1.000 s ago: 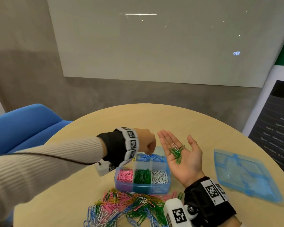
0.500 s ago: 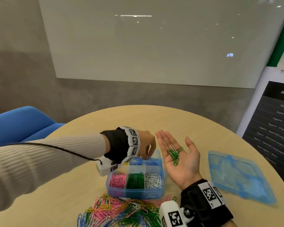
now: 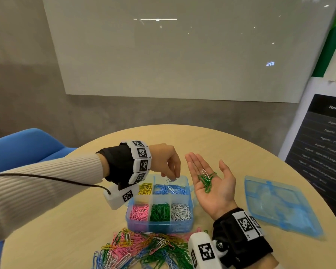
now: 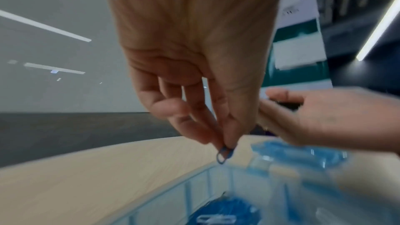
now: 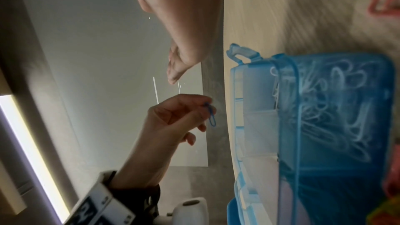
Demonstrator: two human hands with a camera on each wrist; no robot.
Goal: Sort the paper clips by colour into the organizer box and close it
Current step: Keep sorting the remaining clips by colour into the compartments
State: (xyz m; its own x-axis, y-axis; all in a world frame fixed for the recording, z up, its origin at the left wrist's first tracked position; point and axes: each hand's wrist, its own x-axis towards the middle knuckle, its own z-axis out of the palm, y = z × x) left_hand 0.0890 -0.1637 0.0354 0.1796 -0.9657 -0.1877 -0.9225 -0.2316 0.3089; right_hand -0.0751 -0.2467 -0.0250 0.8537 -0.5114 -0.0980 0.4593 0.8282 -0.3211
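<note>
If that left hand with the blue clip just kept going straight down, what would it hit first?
Most likely the blue clips in the organizer box; the left hand pinches its blue clip above that compartment, though depth is uncertain.

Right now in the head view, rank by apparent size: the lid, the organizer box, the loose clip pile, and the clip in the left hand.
1. Loose clip pile, though the frame cuts it off.
2. Lid and organizer box look alike; nearness makes it unsure.
3. Blue clip pinched by the left hand, smallest by far.
</note>
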